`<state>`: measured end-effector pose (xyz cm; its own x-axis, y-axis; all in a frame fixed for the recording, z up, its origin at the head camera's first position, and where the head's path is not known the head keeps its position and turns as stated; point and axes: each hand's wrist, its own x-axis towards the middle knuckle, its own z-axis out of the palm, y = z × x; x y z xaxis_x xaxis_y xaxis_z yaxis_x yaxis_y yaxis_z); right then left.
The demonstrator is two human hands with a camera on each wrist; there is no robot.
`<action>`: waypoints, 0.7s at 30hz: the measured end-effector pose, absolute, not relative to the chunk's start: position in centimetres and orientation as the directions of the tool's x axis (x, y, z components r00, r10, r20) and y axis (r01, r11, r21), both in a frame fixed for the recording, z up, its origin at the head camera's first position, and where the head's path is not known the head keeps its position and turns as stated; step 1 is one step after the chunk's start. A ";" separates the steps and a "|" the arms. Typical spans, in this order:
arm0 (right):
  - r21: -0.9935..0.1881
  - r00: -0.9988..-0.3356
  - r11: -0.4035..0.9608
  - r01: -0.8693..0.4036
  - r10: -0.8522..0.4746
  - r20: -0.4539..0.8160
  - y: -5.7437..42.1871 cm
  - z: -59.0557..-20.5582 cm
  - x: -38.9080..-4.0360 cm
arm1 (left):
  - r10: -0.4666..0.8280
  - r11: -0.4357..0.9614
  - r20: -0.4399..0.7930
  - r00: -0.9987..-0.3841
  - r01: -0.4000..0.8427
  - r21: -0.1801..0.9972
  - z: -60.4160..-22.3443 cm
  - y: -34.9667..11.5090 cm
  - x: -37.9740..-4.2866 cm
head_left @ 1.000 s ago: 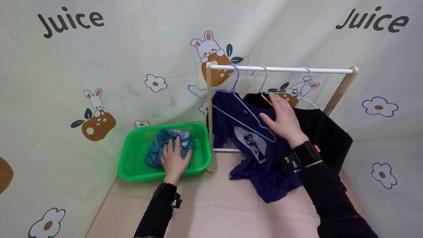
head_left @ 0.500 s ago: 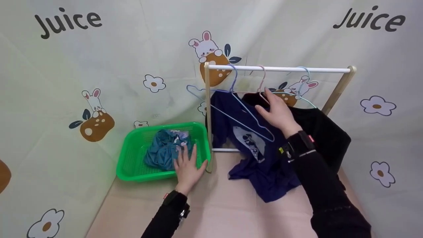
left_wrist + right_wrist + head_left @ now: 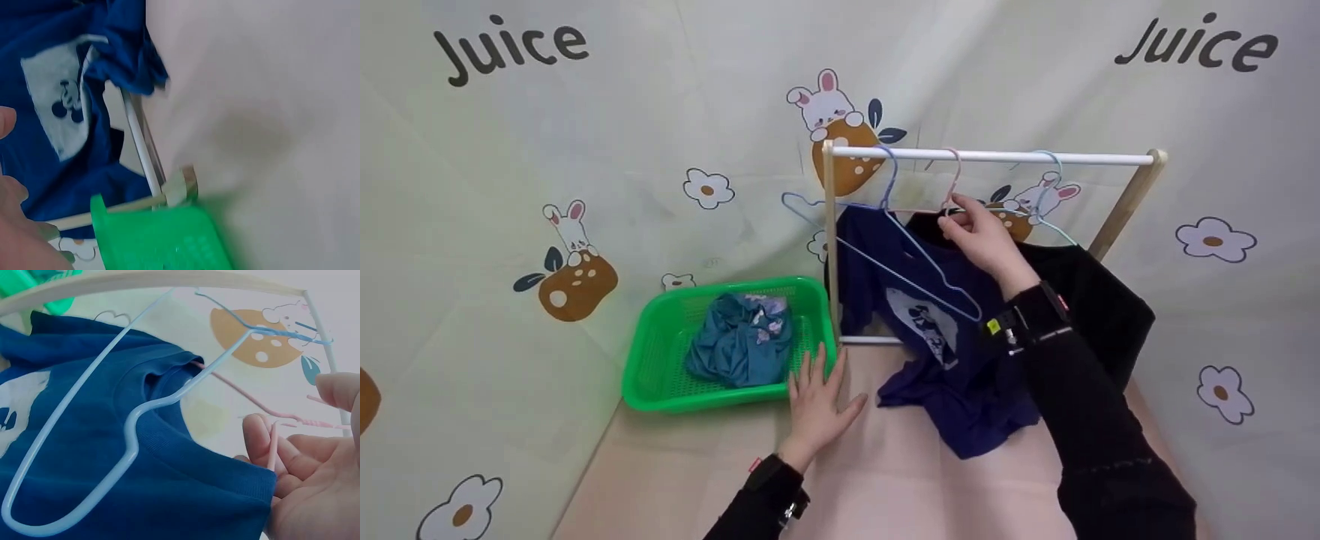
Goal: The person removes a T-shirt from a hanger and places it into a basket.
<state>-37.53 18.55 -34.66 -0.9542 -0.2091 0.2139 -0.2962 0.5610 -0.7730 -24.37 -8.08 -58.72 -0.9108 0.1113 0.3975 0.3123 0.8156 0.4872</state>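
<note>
My right hand (image 3: 986, 240) is at the neck of a pink clothes hanger (image 3: 958, 171) hooked on the rack's rail. In the right wrist view its fingers curl round the pink hanger's arm (image 3: 273, 447), beside the collar of a navy T-shirt (image 3: 225, 481). That T-shirt, with a pale cartoon print, hangs from the pink hanger, its lower part trailing on the table. An unloaded blue hanger (image 3: 892, 180) hangs in front of it. My left hand (image 3: 816, 409), fingers spread and holding nothing, is by the near right corner of a green basket (image 3: 636, 375).
A crumpled teal garment (image 3: 727, 341) with a floral patch lies in the basket. The wooden-ended rack (image 3: 1129, 202) has a white rail (image 3: 1005, 157). A black garment (image 3: 1110, 315) hangs at the right on a mint hanger (image 3: 1057, 180). A printed curtain (image 3: 675, 90) stands behind.
My left hand has come off the teal garment and moved right, past the basket's edge. My right hand has shifted slightly left and its fingers have closed at the pink hanger.
</note>
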 end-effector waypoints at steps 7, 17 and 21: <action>-0.772 -0.946 0.548 -0.322 -0.150 0.288 18.6 -34.2 -37.3 | 0.122 0.789 0.442 -0.889 0.357 0.500 -59.2 -6.3 -23.2; -0.738 -0.885 0.535 -0.410 -0.039 0.463 19.5 -33.4 -36.8 | 0.125 0.784 0.438 -0.890 0.359 0.506 -59.5 -6.0 -23.0; -0.721 -0.851 0.512 -0.466 -0.037 0.524 20.2 -33.9 -36.5 | 0.123 0.791 0.449 -0.885 0.361 0.494 -59.6 -6.1 -23.1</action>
